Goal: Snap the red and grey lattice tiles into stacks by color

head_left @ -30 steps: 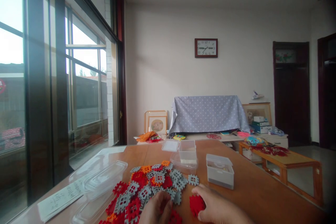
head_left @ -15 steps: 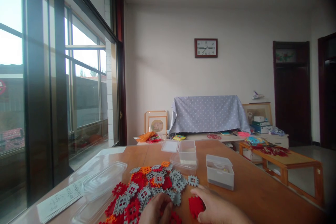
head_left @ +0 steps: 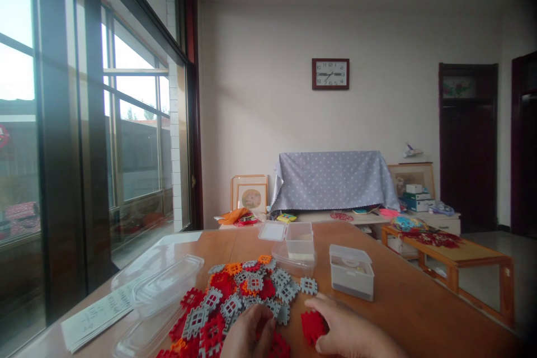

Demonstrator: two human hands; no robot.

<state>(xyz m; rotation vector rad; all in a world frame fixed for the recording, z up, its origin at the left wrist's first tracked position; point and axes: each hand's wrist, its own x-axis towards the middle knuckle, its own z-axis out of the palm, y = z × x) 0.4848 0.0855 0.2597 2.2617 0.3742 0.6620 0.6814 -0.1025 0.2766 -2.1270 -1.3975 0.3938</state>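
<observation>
A heap of red, grey and orange plastic waffle tiles lies on the wooden table. My left hand rests at the near edge of the heap, fingers curled over red tiles; what it grips is hidden. My right hand lies just right of the heap, its fingers pressed on a red tile that it holds against the table top. Both hands are cut off by the bottom edge.
A lidded white box stands right of the heap. An open clear box sits behind the tiles. A long clear plastic container and a printed sheet lie left. A low wooden bench stands beyond the table.
The view has tipped down a little. Both hands stay in nearly the same place at the heap's near edge, the right one still on the red tile.
</observation>
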